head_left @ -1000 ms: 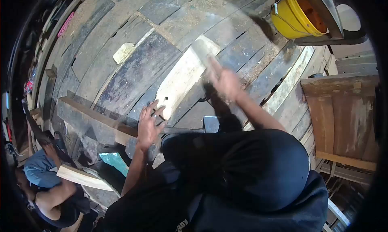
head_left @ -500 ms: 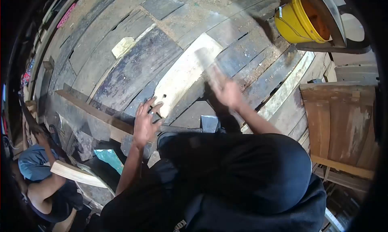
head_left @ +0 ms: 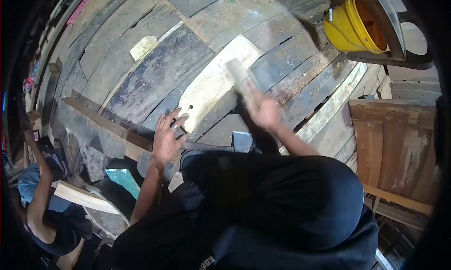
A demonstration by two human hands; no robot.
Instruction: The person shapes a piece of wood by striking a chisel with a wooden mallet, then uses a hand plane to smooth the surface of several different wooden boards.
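A pale wooden board (head_left: 218, 77) with a small dark hole near its close end lies slantwise on the plank floor. My left hand (head_left: 165, 136) rests at that end, fingers spread and fingertips on the wood. Over the board's right edge, my right hand (head_left: 267, 112) is closed around a flat greyish tool (head_left: 238, 73). Motion smears the tool, and I cannot tell its kind; its far end overlaps the board's upper half. Just before my knees lies a hand tool with a metal head (head_left: 243, 141) and a dark handle, close to my left hand.
A yellow bucket (head_left: 343, 28) stands at upper right. Brown wooden panels (head_left: 392, 145) are at right. A squared beam (head_left: 105, 124) lies left of my left hand, and a wood offcut (head_left: 143, 47) farther up. Another person (head_left: 42, 209) sits at lower left by a curved pale plank (head_left: 84, 198).
My right hand and its tool stay over about the same part of the board, less blurred now. My left hand remains at the board's end. The other person's arm has shifted.
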